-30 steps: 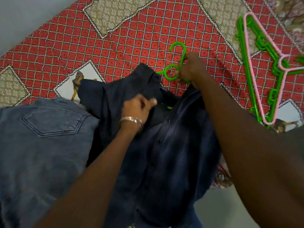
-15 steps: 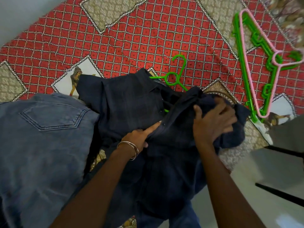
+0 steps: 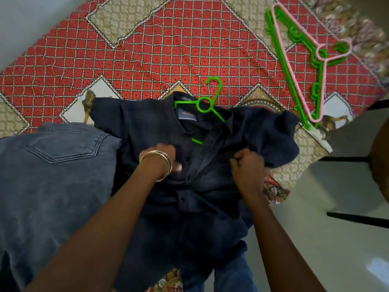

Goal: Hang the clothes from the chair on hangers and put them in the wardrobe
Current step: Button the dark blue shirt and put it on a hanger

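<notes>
On the patterned bedspread (image 3: 147,49), red check with beige panels, items run left to right as follows. Blue jeans (image 3: 52,175): laid flat at the left edge, back pocket facing up, their right side touching the shirt. Dark navy shirt (image 3: 202,218): spread at the centre, collar toward the far side, inner label showing, button placket running down the middle, lower part hanging off the near edge of the bed. Green hanger (image 3: 205,104): set inside the shirt's collar, hook and ring lying outside on the bedspread, one arm disappearing under the right shoulder and a short piece showing in the open neck. Left hand (image 3: 162,157): bangles at the wrist, fingers curled down onto the shirt's left front panel just beside the placket; whether they pinch the cloth cannot be told. Right hand (image 3: 247,163): fingers curled tight, gripping a fold of the shirt's right front, next to the bunched right sleeve. Spare hangers (image 3: 299,66): a stack of green ones with a pink one on top, lying well apart at the far right of the bedspread.
</notes>
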The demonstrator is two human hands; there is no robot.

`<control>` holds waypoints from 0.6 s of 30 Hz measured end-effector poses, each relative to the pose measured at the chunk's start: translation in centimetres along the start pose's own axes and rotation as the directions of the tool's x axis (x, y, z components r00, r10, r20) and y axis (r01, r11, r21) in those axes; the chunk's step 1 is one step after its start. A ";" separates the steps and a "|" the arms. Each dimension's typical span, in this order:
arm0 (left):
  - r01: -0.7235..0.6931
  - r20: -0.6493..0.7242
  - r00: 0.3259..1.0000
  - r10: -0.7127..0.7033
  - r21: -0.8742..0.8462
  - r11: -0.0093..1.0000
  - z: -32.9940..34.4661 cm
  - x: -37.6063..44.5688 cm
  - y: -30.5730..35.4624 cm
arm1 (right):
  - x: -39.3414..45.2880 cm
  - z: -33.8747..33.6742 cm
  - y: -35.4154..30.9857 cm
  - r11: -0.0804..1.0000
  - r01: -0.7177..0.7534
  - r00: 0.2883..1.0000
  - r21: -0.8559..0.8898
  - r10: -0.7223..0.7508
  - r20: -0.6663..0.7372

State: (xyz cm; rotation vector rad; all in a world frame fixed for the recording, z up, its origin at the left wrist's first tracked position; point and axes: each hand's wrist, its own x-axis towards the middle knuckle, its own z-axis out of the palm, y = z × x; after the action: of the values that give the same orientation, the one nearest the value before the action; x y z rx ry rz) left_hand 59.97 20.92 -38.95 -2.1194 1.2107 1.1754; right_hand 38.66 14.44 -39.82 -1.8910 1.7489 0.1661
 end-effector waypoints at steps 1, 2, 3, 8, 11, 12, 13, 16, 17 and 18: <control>0.019 -0.164 0.986 -0.032 -0.078 0.997 -1.0 0.1 0.4 | 0.0 0.1 -0.7 0.991 0.062 0.998 0.117 -0.061 -0.012; -0.031 -0.323 0.946 -0.014 -0.134 0.991 -1.8 0.8 1.2 | 0.0 0.2 -1.3 0.976 0.084 0.996 0.201 -0.083 -0.014; -0.096 -0.462 0.887 0.010 -0.162 0.982 -2.9 1.2 1.6 | -0.1 0.5 -2.2 0.965 0.095 0.995 0.244 -0.096 -0.007; -0.179 -0.641 0.762 0.087 -0.079 0.981 -6.9 6.1 3.2 | 0.4 2.9 -5.8 0.999 0.031 0.999 -0.041 -0.030 0.021; -0.080 -0.572 0.806 0.150 0.145 0.986 -7.7 8.4 4.3 | 1.3 3.6 -6.1 0.996 -0.005 0.998 -0.094 0.010 0.054; -0.079 -0.551 0.816 0.175 0.193 0.978 -7.5 8.6 4.3 | 1.0 3.5 -6.1 0.995 0.010 0.999 -0.097 -0.006 0.042; -0.080 -0.527 0.830 0.184 0.214 0.974 -7.5 9.3 4.8 | 1.4 3.4 -5.8 0.996 0.023 0.999 -0.084 -0.020 0.033; -0.098 -0.568 0.808 0.153 0.125 0.987 -8.4 10.5 5.1 | 1.5 2.9 -4.9 0.993 0.107 0.994 0.039 -0.106 -0.023; -0.105 -0.597 0.790 0.141 0.094 0.990 -8.6 10.4 4.9 | 1.2 2.8 -4.7 0.984 0.138 0.989 0.115 -0.130 -0.072; -0.109 -0.611 0.783 0.118 0.052 0.993 -9.1 10.8 5.0 | 1.6 2.6 -4.4 0.971 0.157 0.983 0.183 -0.135 -0.125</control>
State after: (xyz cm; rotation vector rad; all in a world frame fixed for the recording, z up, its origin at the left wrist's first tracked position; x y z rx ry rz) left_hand 62.73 6.70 -42.79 -2.5445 1.6244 0.4977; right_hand 43.79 14.27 -41.40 -1.9082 1.6239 -0.1610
